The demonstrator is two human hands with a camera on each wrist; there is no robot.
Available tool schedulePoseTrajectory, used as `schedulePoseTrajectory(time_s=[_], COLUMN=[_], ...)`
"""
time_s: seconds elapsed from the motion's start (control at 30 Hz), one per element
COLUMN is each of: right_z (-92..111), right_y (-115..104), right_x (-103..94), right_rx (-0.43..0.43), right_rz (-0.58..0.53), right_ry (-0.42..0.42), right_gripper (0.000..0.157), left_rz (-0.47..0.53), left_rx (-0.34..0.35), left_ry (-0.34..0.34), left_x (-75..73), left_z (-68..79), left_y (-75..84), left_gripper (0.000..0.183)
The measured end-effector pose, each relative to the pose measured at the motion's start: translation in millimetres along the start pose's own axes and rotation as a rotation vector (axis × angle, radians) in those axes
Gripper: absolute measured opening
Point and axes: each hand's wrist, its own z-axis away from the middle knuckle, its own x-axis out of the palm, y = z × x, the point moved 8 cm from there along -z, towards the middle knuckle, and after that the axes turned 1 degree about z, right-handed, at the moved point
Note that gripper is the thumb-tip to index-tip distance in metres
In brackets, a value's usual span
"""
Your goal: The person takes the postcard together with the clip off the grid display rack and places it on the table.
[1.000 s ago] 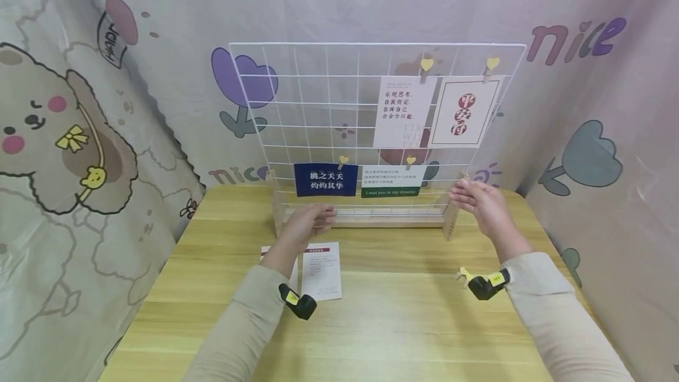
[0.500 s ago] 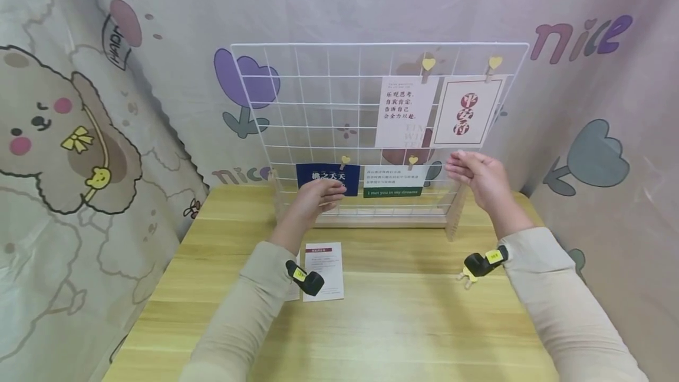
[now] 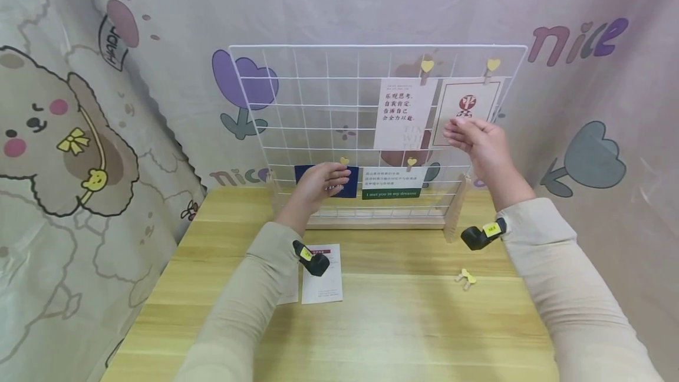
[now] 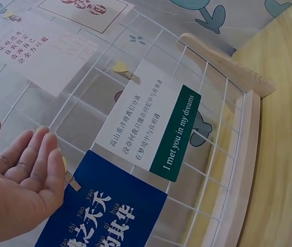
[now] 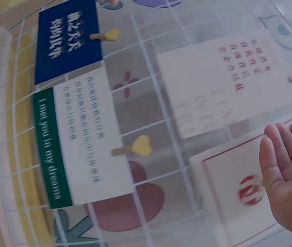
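While the wire rack keeps its blue card and red-bordered card clipped, unmoved, left hand and right hand have risen before it, apparently free for use. Left: fingers together, loosely bent, empty, before blue card. Right: fingers together, fairly straight, empty, before red-bordered card. Nearer than rack: paper cards, left; loose clips, right.

On the backdrop, "nice" stands at the upper right of the frame and again at centre left. The green-and-white card, low centre, reads "I met you in my dreams" beneath smaller Chinese lines. The blue card left of it bears 桃之夭夭 灼灼其华. Above, the white card says 乐观思考, 自我肯定, 告诉自己, 会全力以赴; the red-bordered card, upper right, shows 平 in a red disc. Most print on the sheet, lower centre, is too small to read.
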Motion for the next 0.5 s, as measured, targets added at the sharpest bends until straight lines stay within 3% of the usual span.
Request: schedulePoseTrajectory(time_s=[0.3,0.5], right_z=[-17,-25], right_y=[-23,-31], right_x=[15.6,27.5], right_rx=[-0.055,-0.062], right_rz=[0.029,0.081], right_ry=[-0.008,-0.014], right_gripper=[0.016,0.027], left_rz=[-0.027,-0.031], left_rx=[0.032,0.057], left_ry=[0.016,0.013], left_x=[5.7,10.5], left_z=[-12.5,-19.4], left_y=[10.0,13.5], left_gripper=[0.030,0.033])
